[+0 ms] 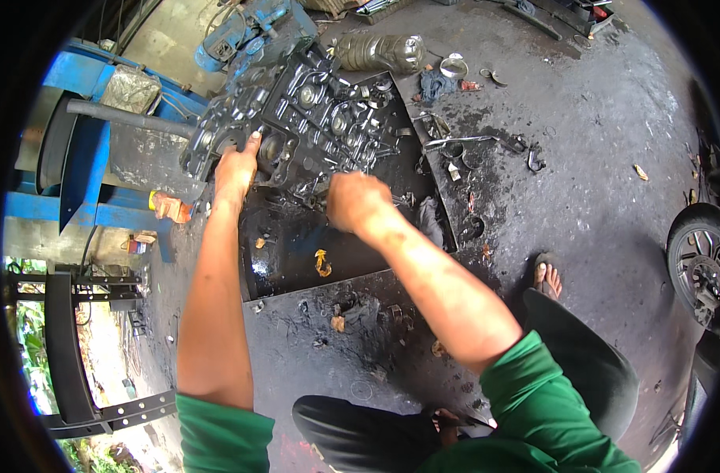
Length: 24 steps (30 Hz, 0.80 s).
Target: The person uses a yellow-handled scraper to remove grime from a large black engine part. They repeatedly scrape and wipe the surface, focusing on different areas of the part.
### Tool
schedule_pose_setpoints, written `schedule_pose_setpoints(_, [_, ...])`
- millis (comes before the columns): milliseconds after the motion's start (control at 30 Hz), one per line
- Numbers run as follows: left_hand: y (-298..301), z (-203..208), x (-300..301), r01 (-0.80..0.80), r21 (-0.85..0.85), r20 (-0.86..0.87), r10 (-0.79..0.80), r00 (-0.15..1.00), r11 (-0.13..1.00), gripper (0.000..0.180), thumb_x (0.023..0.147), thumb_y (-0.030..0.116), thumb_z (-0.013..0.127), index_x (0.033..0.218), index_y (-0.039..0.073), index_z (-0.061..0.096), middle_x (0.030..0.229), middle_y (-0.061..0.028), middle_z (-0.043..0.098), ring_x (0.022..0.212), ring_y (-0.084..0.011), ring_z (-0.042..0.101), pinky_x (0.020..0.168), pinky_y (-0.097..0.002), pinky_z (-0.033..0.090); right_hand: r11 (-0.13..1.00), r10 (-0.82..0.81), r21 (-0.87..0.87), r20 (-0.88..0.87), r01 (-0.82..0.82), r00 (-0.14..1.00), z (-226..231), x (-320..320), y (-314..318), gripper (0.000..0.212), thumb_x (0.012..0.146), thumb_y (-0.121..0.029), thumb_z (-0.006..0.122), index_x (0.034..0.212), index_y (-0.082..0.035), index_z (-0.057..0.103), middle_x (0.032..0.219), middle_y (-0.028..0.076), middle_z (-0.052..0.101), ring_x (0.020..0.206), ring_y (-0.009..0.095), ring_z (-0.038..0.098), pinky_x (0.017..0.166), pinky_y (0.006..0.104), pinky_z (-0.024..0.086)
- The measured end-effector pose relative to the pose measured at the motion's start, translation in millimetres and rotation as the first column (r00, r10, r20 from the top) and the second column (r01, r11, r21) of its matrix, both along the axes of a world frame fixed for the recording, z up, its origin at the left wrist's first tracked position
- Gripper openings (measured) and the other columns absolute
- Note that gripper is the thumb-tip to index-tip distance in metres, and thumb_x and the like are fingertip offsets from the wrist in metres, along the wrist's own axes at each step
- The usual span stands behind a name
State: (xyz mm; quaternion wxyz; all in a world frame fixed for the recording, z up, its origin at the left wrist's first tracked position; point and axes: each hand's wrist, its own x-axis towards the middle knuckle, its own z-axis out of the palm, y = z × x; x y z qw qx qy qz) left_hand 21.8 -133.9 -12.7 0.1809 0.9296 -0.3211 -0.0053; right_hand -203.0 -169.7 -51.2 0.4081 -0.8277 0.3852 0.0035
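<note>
A dark, oily engine block (308, 118) with many metal fittings rests tilted over a black metal tray (340, 272) on the floor. My left hand (235, 169) grips the block's near left edge, thumb stretched along the top and fingers curled down out of sight. At the block's near right edge is my right hand (358, 201), closed into a fist and slightly smeared by motion. Whatever it holds is hidden behind the knuckles.
A blue machine frame (127, 206) with a grey pipe (131, 116) stands at the left. Beyond the block lies a large plastic bottle (382, 54). Loose metal parts and a blue rag (436, 85) litter the oily floor to the right. A wheel (697, 260) is at the far right.
</note>
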Motion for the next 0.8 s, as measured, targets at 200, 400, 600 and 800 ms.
schedule_pose_setpoints(200, [-1, -1, 8, -0.006, 0.003, -0.010, 0.006, 1.000, 1.000, 0.090, 0.088, 0.067, 0.054, 0.137, -0.008, 0.047, 0.137, -0.0290, 0.052, 0.132, -0.0382, 0.048, 0.110, -0.0411, 0.035, 0.972, 0.005, 0.236, 0.073, -0.022, 0.997, -40, -32, -1, 0.028, 0.092, -0.024, 0.061, 0.109, -0.004, 0.072, 0.104, 0.022, 0.071, 0.093, 0.033, 0.071, 0.084, 0.0412, 0.055])
schedule_pose_setpoints(400, [-1, -4, 23, 0.004, 0.019, -0.113, -0.002, 0.994, 1.000, 0.092, 0.087, 0.068, 0.055, 0.138, -0.007, 0.047, 0.138, -0.0278, 0.052, 0.132, -0.0367, 0.048, 0.110, -0.0401, 0.035, 0.532, -0.570, 0.827, 0.191, 0.182, 0.799, -112, 17, 70, 0.032, 0.095, -0.031, 0.064, 0.098, 0.000, 0.071, 0.057, 0.003, 0.054, 0.043, 0.012, 0.046, 0.038, 0.0319, 0.035])
schedule_pose_setpoints(600, [0, 1, 11, 0.008, 0.032, -0.062, -0.006, 0.998, 0.999, 0.089, 0.086, 0.068, 0.055, 0.136, -0.005, 0.050, 0.135, -0.0268, 0.055, 0.129, -0.0362, 0.051, 0.109, -0.0396, 0.036, 0.764, -0.518, 0.605, 0.372, 0.222, 0.770, -102, 25, 64, 0.037, 0.094, -0.030, 0.064, 0.107, 0.004, 0.069, 0.080, 0.018, 0.069, 0.074, 0.027, 0.066, 0.071, 0.0385, 0.050])
schedule_pose_setpoints(800, [3, 3, -3, -0.029, 0.034, -0.005, 0.029, 1.000, 0.999, 0.089, 0.088, 0.068, 0.054, 0.137, -0.006, 0.049, 0.136, -0.0275, 0.054, 0.130, -0.0375, 0.050, 0.109, -0.0400, 0.036, 0.935, -0.247, 0.317, 0.261, 0.159, 0.933, -68, 0, 37, 0.033, 0.094, -0.032, 0.062, 0.117, -0.010, 0.069, 0.109, 0.019, 0.069, 0.106, 0.037, 0.065, 0.092, 0.0423, 0.051])
